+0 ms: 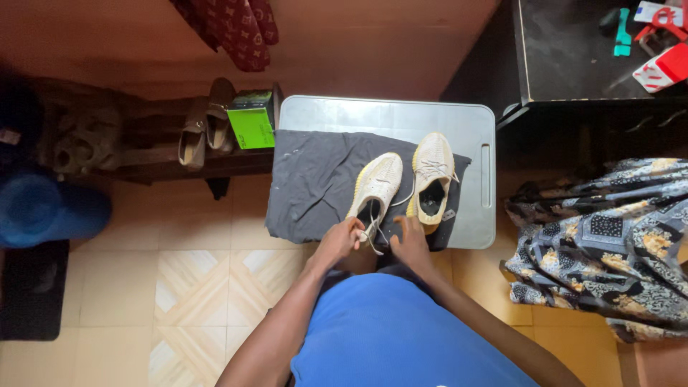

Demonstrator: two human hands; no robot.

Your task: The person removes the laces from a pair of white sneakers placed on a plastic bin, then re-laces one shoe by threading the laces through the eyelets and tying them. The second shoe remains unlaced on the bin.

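On the grey counter (473,122) in the middle of the view, a dark cloth (315,179) is spread out, and two pale knitted sneakers with yellow soles sit on it side by side, toes pointing away from the person. The left sneaker (378,185) lies slightly tilted, its heel end at the near edge of the cloth, and its grey lace (373,240) hangs loose there. The left hand (338,241) is at that heel, its fingers (355,228) closed in a pinch on the lace just beside the shoe's opening. The right hand (411,244) hovers between the two heels, just in front of the right sneaker (432,175); its fingers are bent and partly open, and it is hard to tell whether they have hold of the lace or only touch it. The right sneaker stands upright, laces tied across its top, with its dark opening facing up. The person's blue garment (387,330) fills the lower middle. To the left of the counter, a low dark shelf (165,161) holds a pair of tan shoes (204,125) and a green box (252,122) touching the counter's corner. A blue cap (43,208) lies further left. To the right, a patterned fabric (609,244) is heaped on the tiled floor (186,287).
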